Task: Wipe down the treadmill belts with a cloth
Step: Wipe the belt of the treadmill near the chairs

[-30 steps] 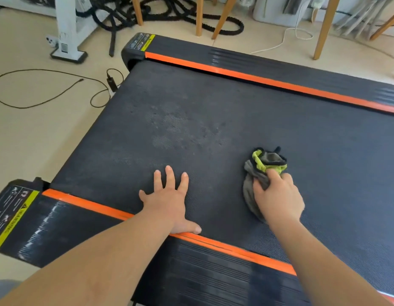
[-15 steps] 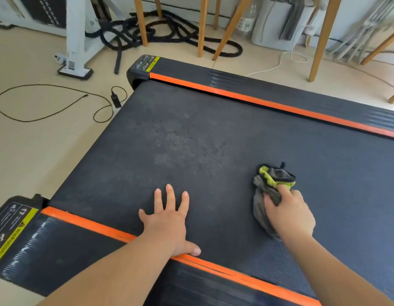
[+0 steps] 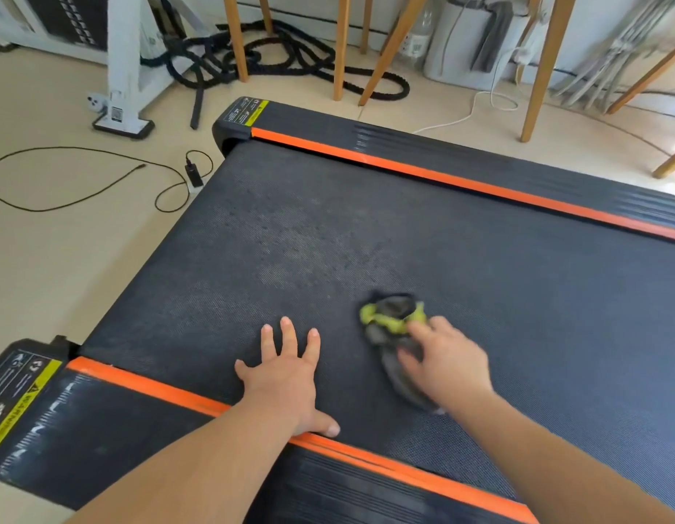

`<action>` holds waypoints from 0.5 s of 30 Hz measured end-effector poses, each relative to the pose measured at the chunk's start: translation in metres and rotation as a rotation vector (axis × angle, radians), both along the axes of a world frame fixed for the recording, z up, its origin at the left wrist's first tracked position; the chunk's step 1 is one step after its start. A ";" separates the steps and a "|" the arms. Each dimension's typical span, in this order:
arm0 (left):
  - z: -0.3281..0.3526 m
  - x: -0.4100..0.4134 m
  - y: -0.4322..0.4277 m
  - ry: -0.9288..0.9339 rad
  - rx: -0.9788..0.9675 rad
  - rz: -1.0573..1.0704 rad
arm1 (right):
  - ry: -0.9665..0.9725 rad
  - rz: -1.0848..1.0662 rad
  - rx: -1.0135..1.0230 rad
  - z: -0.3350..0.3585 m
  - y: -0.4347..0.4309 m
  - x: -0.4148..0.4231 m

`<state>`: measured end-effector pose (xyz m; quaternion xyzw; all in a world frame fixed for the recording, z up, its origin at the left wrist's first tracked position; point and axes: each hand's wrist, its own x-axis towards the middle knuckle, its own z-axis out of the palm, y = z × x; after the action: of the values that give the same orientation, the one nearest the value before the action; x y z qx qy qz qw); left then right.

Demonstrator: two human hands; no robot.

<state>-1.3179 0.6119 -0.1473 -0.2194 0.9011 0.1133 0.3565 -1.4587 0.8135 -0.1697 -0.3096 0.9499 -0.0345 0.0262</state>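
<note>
Head view. Left hand (image 3: 287, 380) lies flat on the treadmill belt (image 3: 517, 281), fingers straight and spread, grip fully open and holding nothing, thumb beside the near orange strip (image 3: 147, 383). Right hand (image 3: 447, 364), blurred, presses a bunched grey cloth (image 3: 391, 319) with a lime-green edge onto the belt just right of the left hand, its grip curled over the cloth. A paler patch (image 3: 290, 266) marks the belt beyond both hands
</note>
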 end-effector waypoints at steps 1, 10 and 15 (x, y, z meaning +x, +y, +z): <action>0.000 0.000 0.000 -0.001 -0.007 -0.003 | -0.071 -0.183 -0.032 0.003 0.000 -0.005; 0.013 -0.016 -0.001 -0.118 -0.021 -0.020 | -0.093 0.116 -0.231 -0.015 -0.028 0.099; 0.047 -0.059 -0.028 -0.010 -0.102 -0.130 | -0.011 0.283 -0.060 -0.012 -0.022 0.044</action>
<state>-1.3767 0.5837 -0.1003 -0.1786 0.9163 0.0429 0.3558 -1.4146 0.7910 -0.1821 -0.4411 0.8950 -0.0606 0.0266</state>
